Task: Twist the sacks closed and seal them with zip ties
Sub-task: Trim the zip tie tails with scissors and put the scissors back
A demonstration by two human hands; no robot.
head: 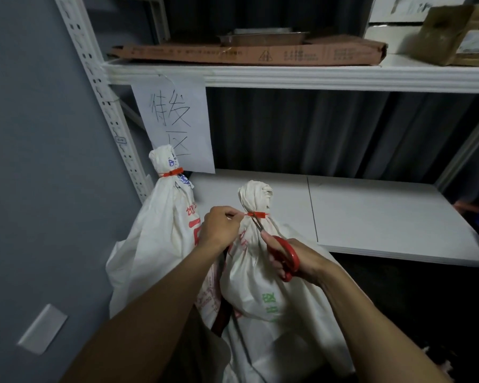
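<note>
near sack (263, 275): neck twisted, red zip tie (257, 214) round it, contents hidden
left hand (219, 226): fingers pinching the tie's tail
right hand (296, 261): fingers through the scissors (284, 254) handles
far sack (161, 222): left of near sack, tied too

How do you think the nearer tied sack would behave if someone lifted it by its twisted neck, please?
The sack would probably sag, since its cloth is creased and slack. The bulging body hints at some weight. The red zip tie cinches the neck tightly beneath the bunched top, so a grip there likely won't slip, though that is untested. The right hand holds scissors at the tie.
</note>
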